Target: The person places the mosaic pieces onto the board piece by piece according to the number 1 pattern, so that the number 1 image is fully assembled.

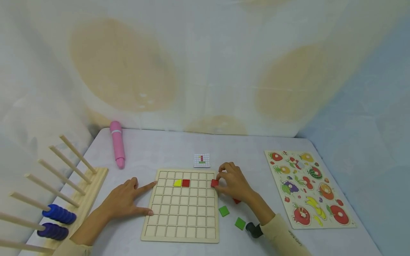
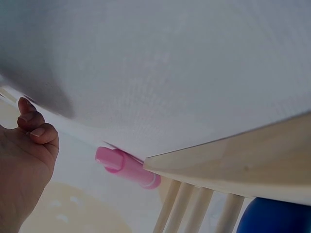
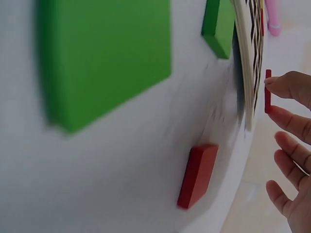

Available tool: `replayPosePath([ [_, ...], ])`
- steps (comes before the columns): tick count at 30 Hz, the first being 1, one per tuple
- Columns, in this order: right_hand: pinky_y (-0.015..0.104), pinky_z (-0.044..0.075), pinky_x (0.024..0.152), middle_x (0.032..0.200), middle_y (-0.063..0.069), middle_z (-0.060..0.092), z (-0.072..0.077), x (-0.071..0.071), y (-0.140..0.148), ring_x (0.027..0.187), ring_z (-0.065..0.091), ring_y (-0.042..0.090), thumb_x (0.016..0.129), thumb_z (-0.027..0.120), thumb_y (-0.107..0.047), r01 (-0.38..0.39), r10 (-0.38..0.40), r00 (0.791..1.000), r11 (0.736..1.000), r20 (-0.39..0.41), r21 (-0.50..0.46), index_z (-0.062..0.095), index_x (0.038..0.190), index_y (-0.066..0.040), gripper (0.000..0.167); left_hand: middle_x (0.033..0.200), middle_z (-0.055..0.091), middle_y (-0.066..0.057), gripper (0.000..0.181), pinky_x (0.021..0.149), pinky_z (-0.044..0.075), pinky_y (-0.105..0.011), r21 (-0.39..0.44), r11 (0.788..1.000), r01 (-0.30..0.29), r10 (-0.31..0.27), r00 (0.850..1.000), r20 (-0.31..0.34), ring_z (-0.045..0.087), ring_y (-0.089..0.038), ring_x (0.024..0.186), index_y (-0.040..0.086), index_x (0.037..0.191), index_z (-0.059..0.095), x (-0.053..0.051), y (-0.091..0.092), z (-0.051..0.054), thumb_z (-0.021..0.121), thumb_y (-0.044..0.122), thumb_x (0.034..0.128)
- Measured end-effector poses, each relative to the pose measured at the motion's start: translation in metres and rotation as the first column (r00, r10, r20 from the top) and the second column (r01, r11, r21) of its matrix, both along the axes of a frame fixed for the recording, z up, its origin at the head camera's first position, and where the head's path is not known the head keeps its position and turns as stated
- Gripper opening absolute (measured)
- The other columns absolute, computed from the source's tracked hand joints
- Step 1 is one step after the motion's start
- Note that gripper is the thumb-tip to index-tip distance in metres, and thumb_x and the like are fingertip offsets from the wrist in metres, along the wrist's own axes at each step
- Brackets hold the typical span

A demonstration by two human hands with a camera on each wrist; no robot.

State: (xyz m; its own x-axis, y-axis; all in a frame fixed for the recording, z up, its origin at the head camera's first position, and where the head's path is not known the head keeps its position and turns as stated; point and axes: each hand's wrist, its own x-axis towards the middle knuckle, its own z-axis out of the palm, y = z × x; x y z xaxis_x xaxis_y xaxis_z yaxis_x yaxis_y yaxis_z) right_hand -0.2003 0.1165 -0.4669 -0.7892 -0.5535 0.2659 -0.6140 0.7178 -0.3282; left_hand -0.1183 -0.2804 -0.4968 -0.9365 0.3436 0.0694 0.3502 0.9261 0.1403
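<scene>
And there's the right hand (image 1: 235,181), pinching a red tile (image 1: 214,183) at the grid board's (image 1: 182,210) right edge; the left hand (image 1: 121,199), thumb and forefinger spread wide, touches its left edge, gripping nothing!

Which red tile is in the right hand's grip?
The red tile pinched by the right hand; another red tile sits on the board beside the yellow piece, and a third lies on the table.
</scene>
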Motion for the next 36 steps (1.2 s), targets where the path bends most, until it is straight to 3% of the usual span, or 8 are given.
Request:
replayPosePath([
  [6, 0.049, 0.042, 0.097, 0.107, 0.002, 0.056, 0.001, 0.001, -0.021, 0.108, 0.049, 0.023, 0.075, 0.084, -0.025, -0.054, 0.054, 0.998, 0.998, -0.016, 0.012, 0.072, 0.081, -0.013, 0.017, 0.087, 0.036, 0.005, 0.096, 0.059, 0.028, -0.023, -0.001, 1.0, -0.001, 0.001, 1.0, 0.0, 0.032, -0.007, 0.072, 0.044, 0.146, 0.046, 0.0, 0.0, 0.0, 0.053, 0.093, 0.0641],
  [20, 0.044, 0.039, 0.098, 0.11, 0.0, 0.055, 0.002, 0.013, -0.064, 0.11, 0.046, 0.02, 0.08, 0.08, -0.03, -0.143, 0.141, 0.989, 0.988, 0.039, 0.053, 0.074, 0.086, -0.014, 0.018, 0.086, 0.036, 0.004, 0.095, 0.058, 0.027, -0.023, 0.013, 1.0, 0.006, -0.005, 1.0, -0.023, 0.032, -0.008, 0.07, 0.042, 0.145, 0.048, 0.0, 0.001, 0.002, 0.056, 0.091, 0.0641],
  [26, 0.041, 0.04, 0.098, 0.11, 0.0, 0.056, 0.0, 0.013, -0.077, 0.108, 0.047, 0.019, 0.082, 0.079, -0.03, -0.165, 0.167, 0.986, 0.984, -0.012, 0.073, 0.075, 0.086, -0.014, 0.017, 0.086, 0.036, 0.004, 0.096, 0.059, 0.028, -0.024, 0.017, 1.0, -0.005, 0.005, 1.0, -0.001, 0.033, -0.008, 0.071, 0.043, 0.145, 0.048, 0.0, 0.002, 0.003, 0.054, 0.092, 0.0636],
  [36, 0.042, 0.039, 0.101, 0.113, 0.0, 0.054, -0.002, 0.013, -0.086, 0.111, 0.045, 0.018, 0.083, 0.08, -0.035, -0.185, 0.186, 0.982, 0.971, 0.004, 0.15, 0.076, 0.092, -0.016, 0.021, 0.085, 0.036, 0.005, 0.095, 0.058, 0.028, -0.023, 0.022, 1.0, 0.002, -0.002, 1.0, -0.026, 0.033, -0.008, 0.07, 0.042, 0.144, 0.049, 0.001, 0.001, 0.002, 0.055, 0.092, 0.0638],
])
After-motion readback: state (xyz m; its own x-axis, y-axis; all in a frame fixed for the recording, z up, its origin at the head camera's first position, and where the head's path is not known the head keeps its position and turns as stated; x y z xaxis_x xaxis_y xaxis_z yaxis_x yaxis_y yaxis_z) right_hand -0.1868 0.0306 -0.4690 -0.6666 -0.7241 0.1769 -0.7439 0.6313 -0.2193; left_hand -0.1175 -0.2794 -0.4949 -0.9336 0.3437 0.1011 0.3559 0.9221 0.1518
